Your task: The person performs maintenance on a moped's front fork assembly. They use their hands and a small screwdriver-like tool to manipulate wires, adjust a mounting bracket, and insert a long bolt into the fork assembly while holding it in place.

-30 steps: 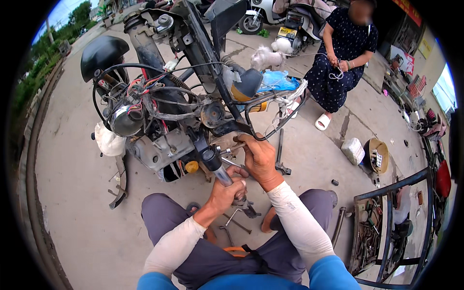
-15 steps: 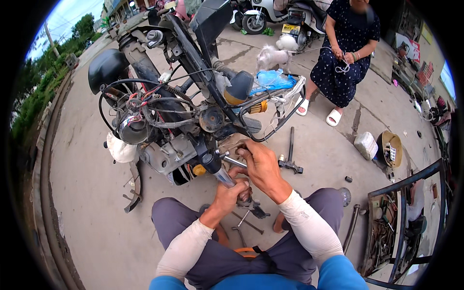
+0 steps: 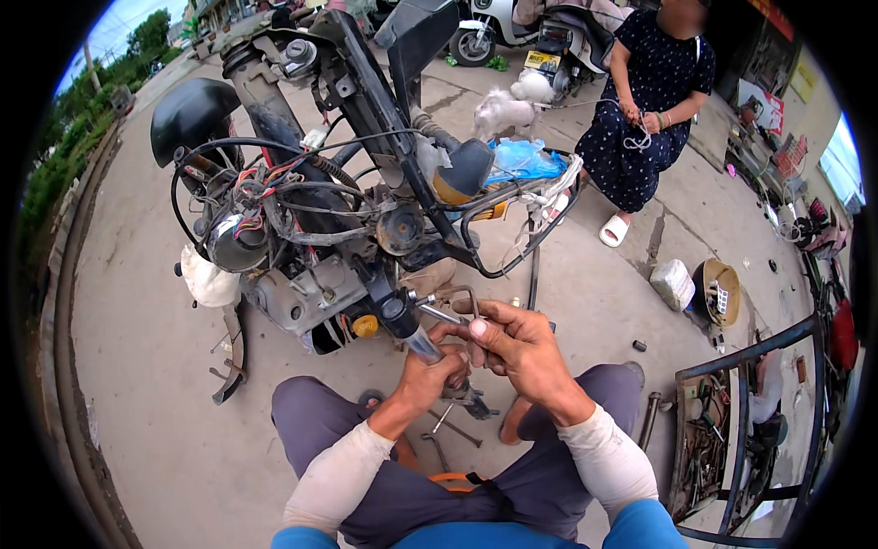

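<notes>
I am sitting on the floor (image 3: 155, 384) behind the stripped motorbike (image 3: 320, 229); a tool rack (image 3: 732, 430) is standing to my right.

Black motorcycle (image 3: 366, 165), blue plastic bag (image 3: 521, 160), white dog (image 3: 503, 112), dark dotted dress (image 3: 654, 101)

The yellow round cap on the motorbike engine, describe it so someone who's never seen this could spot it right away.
Start at the stripped motorbike lying on the pavement, then drop to its grey engine block. The yellow cap sits at the block's lower right, just left of the handlebar grip under the left hand. It is the only bright yellow part among grey metal.
</notes>
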A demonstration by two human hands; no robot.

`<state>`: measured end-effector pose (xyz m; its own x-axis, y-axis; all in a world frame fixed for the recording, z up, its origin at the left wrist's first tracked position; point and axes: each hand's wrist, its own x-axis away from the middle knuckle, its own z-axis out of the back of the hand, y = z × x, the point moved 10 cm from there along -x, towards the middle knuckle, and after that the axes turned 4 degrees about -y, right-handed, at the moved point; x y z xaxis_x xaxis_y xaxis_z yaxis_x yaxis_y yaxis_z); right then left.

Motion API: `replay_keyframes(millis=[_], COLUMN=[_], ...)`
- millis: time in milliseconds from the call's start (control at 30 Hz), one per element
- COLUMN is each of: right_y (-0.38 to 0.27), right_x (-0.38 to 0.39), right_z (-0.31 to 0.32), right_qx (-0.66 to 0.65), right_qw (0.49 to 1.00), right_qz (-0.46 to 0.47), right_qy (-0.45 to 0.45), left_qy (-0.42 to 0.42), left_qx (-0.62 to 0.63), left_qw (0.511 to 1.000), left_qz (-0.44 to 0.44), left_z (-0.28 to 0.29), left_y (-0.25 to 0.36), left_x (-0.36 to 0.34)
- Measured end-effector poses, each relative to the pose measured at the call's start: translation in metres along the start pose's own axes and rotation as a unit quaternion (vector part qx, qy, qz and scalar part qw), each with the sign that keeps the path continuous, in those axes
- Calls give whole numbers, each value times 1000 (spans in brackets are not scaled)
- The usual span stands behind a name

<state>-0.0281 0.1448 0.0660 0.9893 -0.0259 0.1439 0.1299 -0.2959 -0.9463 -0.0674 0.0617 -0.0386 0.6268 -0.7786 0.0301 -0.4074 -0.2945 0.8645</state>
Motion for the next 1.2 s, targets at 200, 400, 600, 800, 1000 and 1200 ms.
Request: replay_keyframes(millis=[200, 400, 600, 800, 1000, 1200], right_y=[-1, -10, -16, -20, -21, -22], right_x=[1, 1, 1, -16, -35, -66], right_z=[-5, -9, -17, -1, 14, 9], right_qx=[10, 4, 100, 399, 505, 400], right_qw=[999, 991, 979, 910, 795, 781], right_qz=[-39, -130, -122, 100, 326, 442], right_qy=[0, -10, -130, -52, 83, 184], left_qy=[28, 20, 21, 5, 8, 14], left_qx=[-18, -18, -38, -40, -39, -54], left_qw=[999, 999, 999, 999, 999, 998], left_qz=[23, 17, 31, 15, 17, 28], left_z=[-3, -4, -3, -4, -8, -5], left_y=[4, 4, 4, 11, 11, 12], left_x=[0, 0, 1, -2, 0, -1])
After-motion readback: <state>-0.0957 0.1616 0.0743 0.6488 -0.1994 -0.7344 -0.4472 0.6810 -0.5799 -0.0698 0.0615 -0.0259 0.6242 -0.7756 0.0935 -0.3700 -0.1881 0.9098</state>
